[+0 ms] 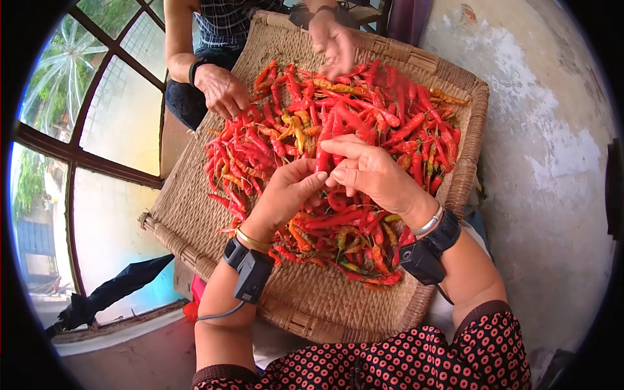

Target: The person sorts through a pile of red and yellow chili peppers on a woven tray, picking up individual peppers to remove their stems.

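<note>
Red chili peppers (325, 214), mixed with some orange and yellow ones, lie heaped in a wide woven basket tray (312, 302). Over the middle of the heap, my left hand (292, 192) is closed, with a red chili pepper (322, 156) between thumb and fingers. My right hand (370, 172) meets it from the right. Its thumb and fingers come together at the lower end of that chili pepper, and its index finger reaches across the upper part. Whatever sits in the right fingertips is hidden.
Across the tray, another person's hand (222, 90) touches the peppers, while their other hand (333, 45) hovers above, blurred. A framed window (120, 104) and a folded black umbrella (110, 289) stand left. A stained wall (539, 130) is at right.
</note>
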`<state>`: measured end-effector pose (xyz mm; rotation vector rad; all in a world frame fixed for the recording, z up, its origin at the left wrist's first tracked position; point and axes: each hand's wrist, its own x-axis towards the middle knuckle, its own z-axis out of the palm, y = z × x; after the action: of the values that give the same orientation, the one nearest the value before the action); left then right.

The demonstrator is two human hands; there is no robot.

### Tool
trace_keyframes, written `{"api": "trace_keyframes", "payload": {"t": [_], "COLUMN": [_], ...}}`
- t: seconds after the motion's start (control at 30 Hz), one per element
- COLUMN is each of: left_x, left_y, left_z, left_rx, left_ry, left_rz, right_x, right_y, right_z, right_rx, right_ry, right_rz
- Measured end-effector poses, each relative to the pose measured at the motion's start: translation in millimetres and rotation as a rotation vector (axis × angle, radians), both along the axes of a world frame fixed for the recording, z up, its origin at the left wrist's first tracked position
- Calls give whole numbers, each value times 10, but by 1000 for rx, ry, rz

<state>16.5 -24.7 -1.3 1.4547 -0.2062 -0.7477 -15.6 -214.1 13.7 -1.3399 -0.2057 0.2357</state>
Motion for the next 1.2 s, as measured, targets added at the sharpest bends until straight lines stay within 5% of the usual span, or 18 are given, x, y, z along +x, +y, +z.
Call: {"api": "trace_keyframes", "payload": {"t": [0.13,0.17,0.2,0.27,0.33,0.43,0.47,0.53,0.67,0.73,0.8,0.9,1.13,1.2], "left_x": [145,223,301,265,289,294,253,176,106,95,113,114,-94,-79], "left_y": [132,175,193,46,144,257,228,183,99,97,116,126,-34,-18], "left_z": [106,88,53,343,228,41,28,-17,-96,-52,-21,-38,92,60], "left_rx": [39,10,-331,-389,-399,434,434,800,934,919,470,172,319,294], "left_ry": [-35,-43,-95,-2,-41,-405,-405,-832,-969,-957,-540,-308,-409,-370], "left_rz": [53,179,284,681,706,270,271,-18,-50,-44,76,79,-110,-124], "right_x": [10,10,15,21,23,14,18,30,13,3,0,-2,-41,-40], "right_y": [-17,-9,-8,-13,0,14,7,5,56,61,62,83,115,96], "right_z": [19,3,-8,-23,-20,-78,-84,-108,-139,-125,-109,-172,-49,-30], "right_rx": [-229,-253,-252,-282,-282,-291,-324,-357,-427,-448,-499,-405,-467,-327], "right_ry": [-3,55,55,4,31,54,57,59,58,63,35,-35,-126,29], "right_rz": [3,-57,-55,-74,-60,-49,-35,-23,15,34,37,-51,-91,-53]}}
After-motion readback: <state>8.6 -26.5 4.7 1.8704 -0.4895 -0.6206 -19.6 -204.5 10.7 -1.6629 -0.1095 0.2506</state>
